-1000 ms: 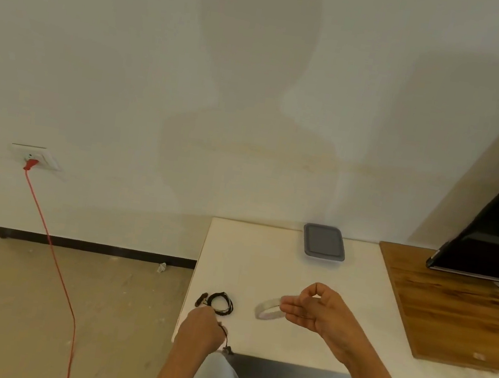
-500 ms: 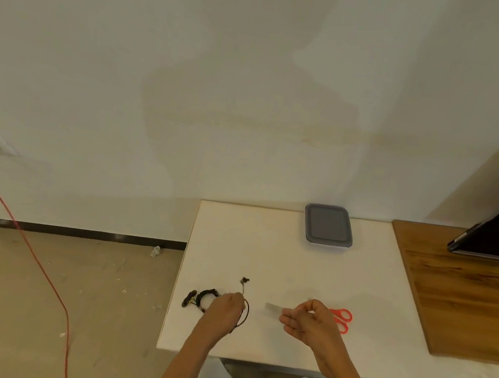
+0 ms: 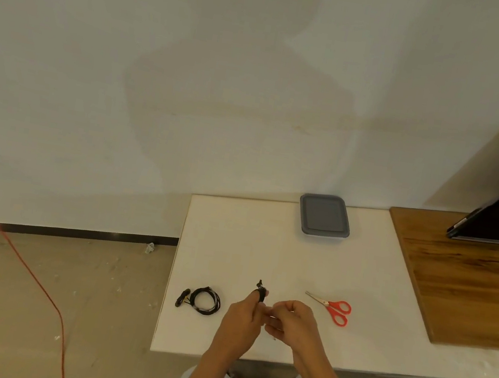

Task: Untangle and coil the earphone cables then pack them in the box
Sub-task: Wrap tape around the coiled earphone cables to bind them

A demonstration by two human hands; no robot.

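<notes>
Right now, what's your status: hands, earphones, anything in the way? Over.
Left hand grip on black earphone cable; right hand curled beside it, hold unclear. One coiled earphone on table, lidded box at far edge. Way clear, red scissors aside.

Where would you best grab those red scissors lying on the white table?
Probably by the red handle loops, from above on the right. The scissors lie flat on the white table with blades together, tips pointing left and away, so the loops are the blunt, thicker end, with bare table around them.
</notes>
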